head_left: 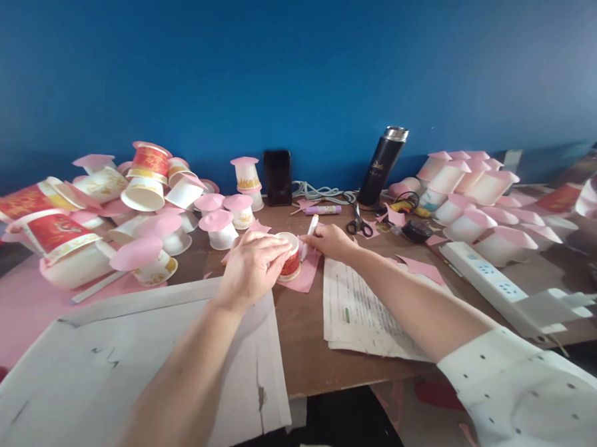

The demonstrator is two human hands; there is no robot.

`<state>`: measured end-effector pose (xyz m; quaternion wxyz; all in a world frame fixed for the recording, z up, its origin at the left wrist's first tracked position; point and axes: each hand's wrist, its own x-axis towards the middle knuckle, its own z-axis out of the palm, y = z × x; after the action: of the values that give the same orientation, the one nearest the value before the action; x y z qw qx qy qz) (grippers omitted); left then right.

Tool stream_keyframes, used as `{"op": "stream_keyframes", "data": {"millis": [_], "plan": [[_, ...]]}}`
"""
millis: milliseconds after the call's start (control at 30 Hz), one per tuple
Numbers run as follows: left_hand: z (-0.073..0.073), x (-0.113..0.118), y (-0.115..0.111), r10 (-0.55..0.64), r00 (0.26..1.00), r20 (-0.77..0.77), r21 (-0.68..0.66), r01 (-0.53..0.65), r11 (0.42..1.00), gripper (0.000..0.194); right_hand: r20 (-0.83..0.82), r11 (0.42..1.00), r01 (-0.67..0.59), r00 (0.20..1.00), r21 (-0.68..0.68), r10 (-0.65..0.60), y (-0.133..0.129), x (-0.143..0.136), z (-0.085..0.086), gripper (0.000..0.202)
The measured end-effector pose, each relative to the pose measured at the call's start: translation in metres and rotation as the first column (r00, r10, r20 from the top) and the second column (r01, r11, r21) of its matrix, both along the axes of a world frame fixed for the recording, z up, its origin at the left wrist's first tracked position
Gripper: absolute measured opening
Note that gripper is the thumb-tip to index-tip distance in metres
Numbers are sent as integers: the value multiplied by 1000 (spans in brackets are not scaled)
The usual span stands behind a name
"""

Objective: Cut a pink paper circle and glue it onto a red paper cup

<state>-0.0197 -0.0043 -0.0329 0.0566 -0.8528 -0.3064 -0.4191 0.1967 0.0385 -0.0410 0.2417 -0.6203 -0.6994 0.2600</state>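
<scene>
A red and gold paper cup [291,267] stands on a piece of pink paper [308,277] in the middle of the table. My left hand [253,264] grips the cup from its left side, fingers over the upper part. Close to the cup's right side, my right hand [333,242] is closed around a white pen [304,250], held nearly upright with its lower end down by the paper. Whether the tip touches the paper cannot be made out. Printed sheets [358,313] lie under my right forearm, and a white board or folder [161,356] lies under my left.
Paper cups with pink paper tops crowd the left [146,169] and right [502,244]. Along the wall stand a phone [277,177] and a black thermos [381,166]. Scissors [359,221], a purple glue stick [323,210] and a power strip [486,270] lie nearby.
</scene>
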Motion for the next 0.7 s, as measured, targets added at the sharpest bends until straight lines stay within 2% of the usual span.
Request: {"op": "stream_keyframes", "data": {"millis": [167, 367, 700], "plan": [[0, 0, 0, -13, 1000, 6, -18, 13, 1000, 18, -6, 999, 41, 999, -17, -42, 5, -4, 2, 40], [0, -1, 1, -20, 1000, 2, -19, 20, 1000, 19, -23, 999, 46, 999, -25, -47, 12, -8, -4, 39], [1, -1, 0, 6, 1000, -8, -40, -6, 999, 19, -33, 998, 56, 998, -1, -56, 21, -21, -1, 37]]}}
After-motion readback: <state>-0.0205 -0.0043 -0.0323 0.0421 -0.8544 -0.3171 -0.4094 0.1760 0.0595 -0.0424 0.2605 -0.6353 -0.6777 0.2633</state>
